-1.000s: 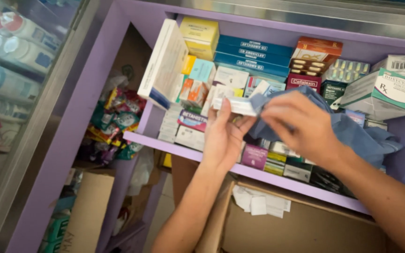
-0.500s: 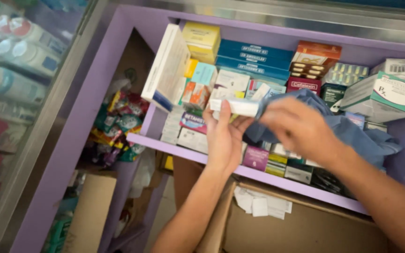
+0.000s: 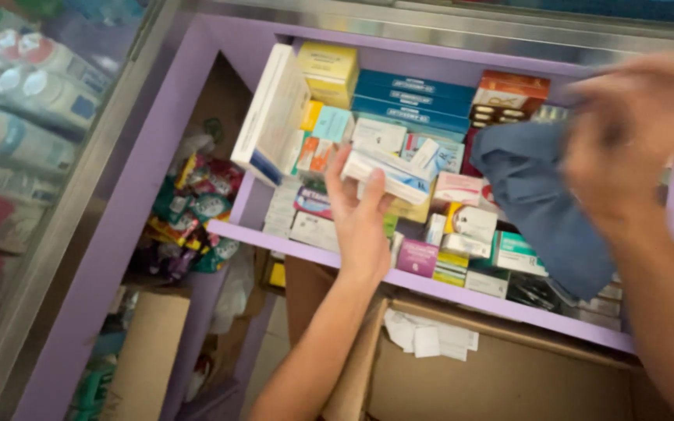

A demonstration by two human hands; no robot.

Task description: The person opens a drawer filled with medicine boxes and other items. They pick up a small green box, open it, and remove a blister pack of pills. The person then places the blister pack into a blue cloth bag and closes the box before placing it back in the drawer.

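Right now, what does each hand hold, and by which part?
The left hand grips a slim white box by its left end. The right hand, blurred, holds a blue cloth by its upper edge.

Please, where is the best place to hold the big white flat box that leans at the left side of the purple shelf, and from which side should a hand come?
Probably by the upper long edge of the big white flat box, pinching its two broad faces from above. It leans tilted against the smaller boxes, so that top edge is free, while the lower end looks wedged by the purple shelf.
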